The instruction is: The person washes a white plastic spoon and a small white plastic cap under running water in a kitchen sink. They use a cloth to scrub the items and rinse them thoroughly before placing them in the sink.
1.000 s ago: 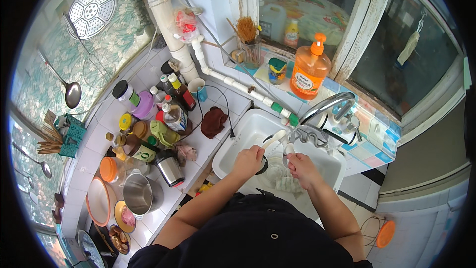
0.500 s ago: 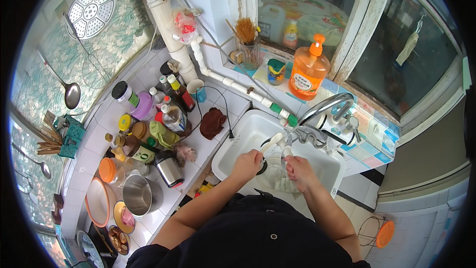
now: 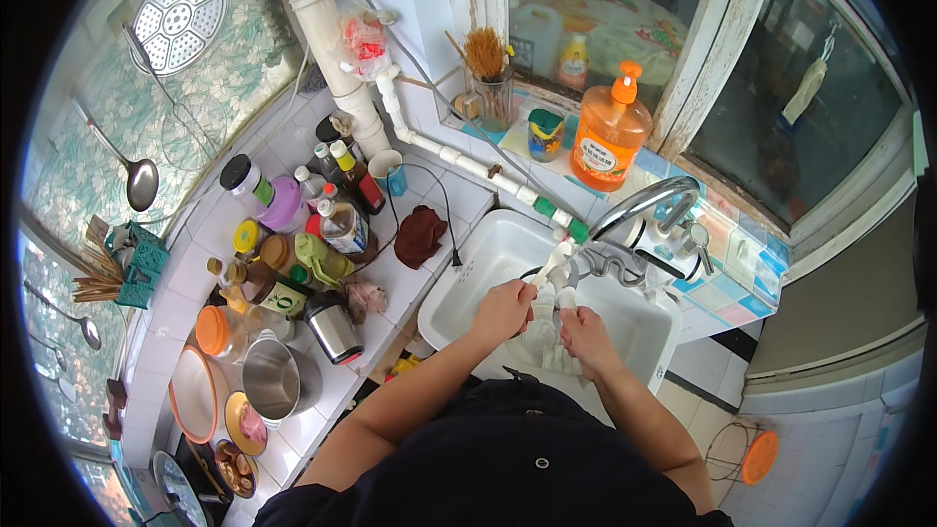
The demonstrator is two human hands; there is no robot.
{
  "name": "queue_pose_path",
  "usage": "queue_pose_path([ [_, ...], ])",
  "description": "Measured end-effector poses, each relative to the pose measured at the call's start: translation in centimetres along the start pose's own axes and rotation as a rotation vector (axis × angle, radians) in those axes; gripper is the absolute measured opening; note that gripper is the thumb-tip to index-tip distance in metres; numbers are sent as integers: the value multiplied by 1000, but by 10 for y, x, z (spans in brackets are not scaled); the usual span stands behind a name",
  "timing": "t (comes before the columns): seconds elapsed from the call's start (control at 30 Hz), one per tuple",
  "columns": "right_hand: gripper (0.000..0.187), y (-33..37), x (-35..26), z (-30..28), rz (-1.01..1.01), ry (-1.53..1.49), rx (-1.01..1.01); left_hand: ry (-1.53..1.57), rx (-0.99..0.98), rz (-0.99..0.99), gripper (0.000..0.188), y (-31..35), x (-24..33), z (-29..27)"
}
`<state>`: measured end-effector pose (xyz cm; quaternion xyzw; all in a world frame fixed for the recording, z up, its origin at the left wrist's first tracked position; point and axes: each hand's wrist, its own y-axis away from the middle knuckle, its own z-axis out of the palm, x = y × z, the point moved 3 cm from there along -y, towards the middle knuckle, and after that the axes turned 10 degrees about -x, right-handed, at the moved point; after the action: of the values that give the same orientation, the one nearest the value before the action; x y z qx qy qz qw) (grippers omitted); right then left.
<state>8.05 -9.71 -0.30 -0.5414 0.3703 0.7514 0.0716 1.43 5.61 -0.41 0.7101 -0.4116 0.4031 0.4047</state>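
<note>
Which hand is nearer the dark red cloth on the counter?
Left. The left hand is over the sink, just right of the dark red cloth; the right hand is farther right.

Sink (image 3: 488, 252) right of countertop (image 3: 400, 283), below faucet (image 3: 639, 203)

Two hands (image 3: 503, 310), one sink (image 3: 488, 256), one orange soap bottle (image 3: 609, 137).

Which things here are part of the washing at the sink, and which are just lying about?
In use: left hand and right hand holding white spoons, sink, tap.

Lying about: orange soap bottle, brown cloth, steel pot, sauce bottles, ladle.
</note>
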Motion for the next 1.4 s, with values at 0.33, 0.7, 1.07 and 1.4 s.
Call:
queue_pose_path([
  [0.33,19,0,-7,-6,80,-281,-90,-362,104,98,25,23,-14,-3],
  [0.7,19,-8,2,-9,129,-316,-146,-370,228,166,22,14,-35,-14],
  [1.07,21,-8,-11,1,124,-366,-130,-626,280,193,22,17,-17,-7],
  [1.4,17,-10,-5,8,133,-319,-136,-641,231,201,24,16,-20,-3],
])
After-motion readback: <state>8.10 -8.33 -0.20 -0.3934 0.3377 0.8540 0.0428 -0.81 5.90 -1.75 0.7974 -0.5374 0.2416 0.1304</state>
